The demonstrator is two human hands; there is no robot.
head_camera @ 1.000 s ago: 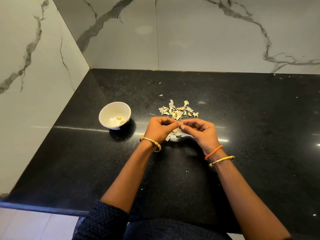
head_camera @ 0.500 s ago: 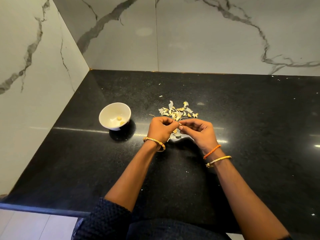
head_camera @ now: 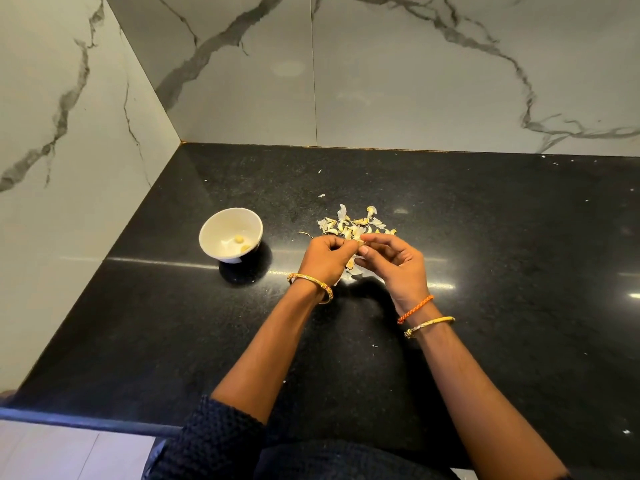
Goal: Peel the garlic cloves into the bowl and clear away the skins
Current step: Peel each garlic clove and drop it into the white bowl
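Note:
My left hand [head_camera: 327, 258] and my right hand [head_camera: 398, 263] meet over the black counter, fingertips together, pinching a small garlic clove [head_camera: 360, 242] between them. Most of the clove is hidden by the fingers. Just beyond the hands lies a pile of pale, papery garlic skins [head_camera: 353, 225], and a few more skins [head_camera: 353, 266] show under the hands. To the left stands a small white bowl [head_camera: 211, 233] with two peeled cloves [head_camera: 241, 243] inside.
The black stone counter [head_camera: 502, 258] runs into a corner of white marble walls [head_camera: 415, 81] at the back and left. Its front edge [head_camera: 69, 419] is at the lower left. Tiny skin flecks dot the counter.
Both hands stay together at the same spot near the skins. The right hand's fingers have spread and lifted a little while the fingertips keep working the clove.

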